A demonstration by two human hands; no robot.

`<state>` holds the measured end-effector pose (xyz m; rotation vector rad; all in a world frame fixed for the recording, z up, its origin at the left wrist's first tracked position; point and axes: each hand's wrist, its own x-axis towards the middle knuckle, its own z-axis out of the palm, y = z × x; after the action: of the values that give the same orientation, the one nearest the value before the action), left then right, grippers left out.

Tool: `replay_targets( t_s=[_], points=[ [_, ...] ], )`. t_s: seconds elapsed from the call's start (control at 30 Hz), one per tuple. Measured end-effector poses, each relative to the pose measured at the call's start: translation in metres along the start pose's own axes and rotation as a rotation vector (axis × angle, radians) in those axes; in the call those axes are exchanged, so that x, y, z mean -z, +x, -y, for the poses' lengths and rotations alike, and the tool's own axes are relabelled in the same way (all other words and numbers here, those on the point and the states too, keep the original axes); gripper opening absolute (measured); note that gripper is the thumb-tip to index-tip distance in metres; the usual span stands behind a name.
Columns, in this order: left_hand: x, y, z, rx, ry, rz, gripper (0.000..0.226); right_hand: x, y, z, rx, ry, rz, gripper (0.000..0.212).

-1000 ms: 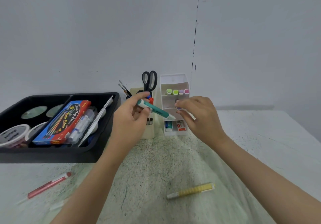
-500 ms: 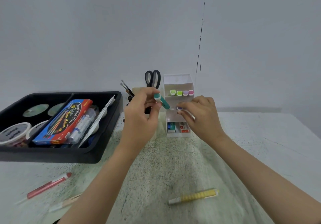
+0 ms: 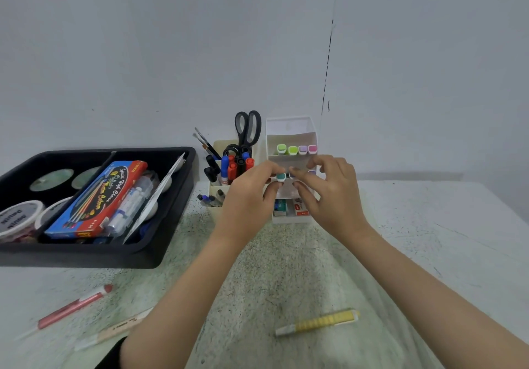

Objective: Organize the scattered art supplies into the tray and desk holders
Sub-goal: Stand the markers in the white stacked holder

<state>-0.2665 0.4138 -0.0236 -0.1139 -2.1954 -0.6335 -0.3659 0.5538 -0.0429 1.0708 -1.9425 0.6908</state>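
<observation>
My left hand [image 3: 248,200] pinches a teal highlighter [image 3: 280,176] whose cap end shows in the middle shelf of the white tiered holder [image 3: 290,128]. My right hand [image 3: 332,197] is beside it, fingertips at the same shelf on another marker end [image 3: 312,172]; I cannot tell whether it grips it. Several highlighters [image 3: 296,149] sit in the shelf above. On the table lie a yellow highlighter [image 3: 317,322], a pink pen [image 3: 75,306] and a tan pen [image 3: 114,329]. The black tray [image 3: 171,242] stands at left.
A cream pen cup [image 3: 217,211] left of the white holder carries scissors [image 3: 248,128], brushes and markers. The tray holds a watercolour box [image 3: 97,200], paint tubs [image 3: 20,217] and tubes. Small boxes [image 3: 289,208] fill the holder's bottom shelf. A wall rises close behind.
My left hand has swung the teal highlighter from across my front into the holder's middle shelf, end first. My right hand has stayed at that shelf.
</observation>
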Motion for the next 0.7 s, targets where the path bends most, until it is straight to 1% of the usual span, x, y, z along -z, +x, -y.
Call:
replay_targets(
  t_s=[0.13, 0.3, 0.53, 0.6, 0.7],
  points=[
    [-0.011, 0.002, 0.003, 0.025, 0.109, 0.033, 0.016, 0.000, -0.004, 0.000, -0.027, -0.009, 0.040, 0.027],
    [-0.014, 0.005, 0.000, 0.140, 0.069, 0.099, 0.014, 0.002, -0.005, 0.002, -0.052, 0.010, 0.069, 0.033],
    [-0.018, 0.006, 0.000, 0.128, 0.157, 0.164, 0.016, 0.008, -0.007, 0.005, -0.064, -0.028, 0.159, 0.039],
    [-0.018, 0.005, -0.003, 0.122, 0.166, 0.165, 0.021, 0.011, -0.008, 0.005, -0.049, -0.061, 0.197, 0.042],
    [-0.017, -0.001, -0.009, 0.067, 0.193, 0.135, 0.043, 0.021, -0.016, 0.005, -0.039, -0.039, 0.249, 0.048]
  ],
)
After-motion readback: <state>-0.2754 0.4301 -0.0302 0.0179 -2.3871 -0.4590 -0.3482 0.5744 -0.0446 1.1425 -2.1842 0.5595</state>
